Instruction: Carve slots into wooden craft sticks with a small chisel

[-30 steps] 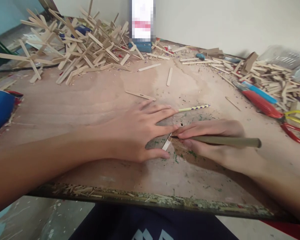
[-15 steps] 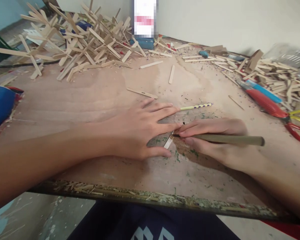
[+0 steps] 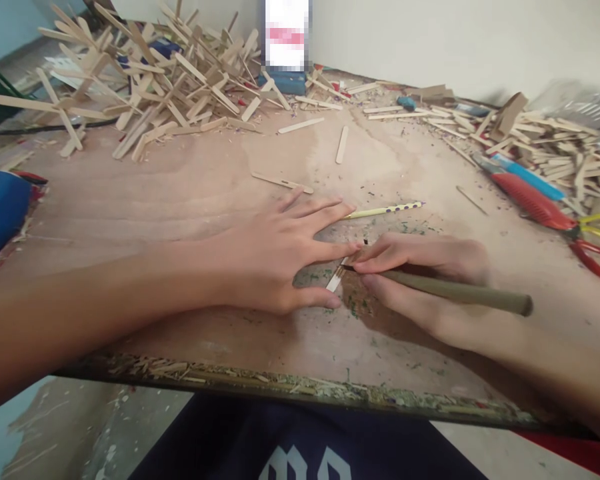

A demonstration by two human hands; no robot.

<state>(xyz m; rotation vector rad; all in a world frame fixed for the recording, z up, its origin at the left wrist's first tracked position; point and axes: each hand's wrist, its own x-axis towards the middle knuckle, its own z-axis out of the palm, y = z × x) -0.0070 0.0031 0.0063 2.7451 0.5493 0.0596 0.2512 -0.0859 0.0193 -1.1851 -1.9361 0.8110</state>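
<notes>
My left hand (image 3: 300,243) lies flat with its fingers spread, its index fingertip and thumb at the two ends of a small wooden craft stick (image 3: 334,283). Dark marks or cuts show on the stick's surface. My right hand (image 3: 405,267) grips a slim tool with a round olive handle (image 3: 460,290). Its thin dark tip rests on the stick; the tip's exact kind is too small to tell. A yellow pencil with purple spots (image 3: 387,211) lies beyond my left fingertips.
Craft sticks are heaped at the back left (image 3: 180,87) and back right (image 3: 550,147). Red-handled pliers (image 3: 535,200) lie at the right beside a blue tool (image 3: 527,177). A blue object (image 3: 3,213) sits at the left. Green shavings and a few loose sticks dot the wooden table (image 3: 180,180).
The back end of the olive handle has swung slightly toward me, and my right hand has shifted a little left. My left hand stays almost in place over the stick.
</notes>
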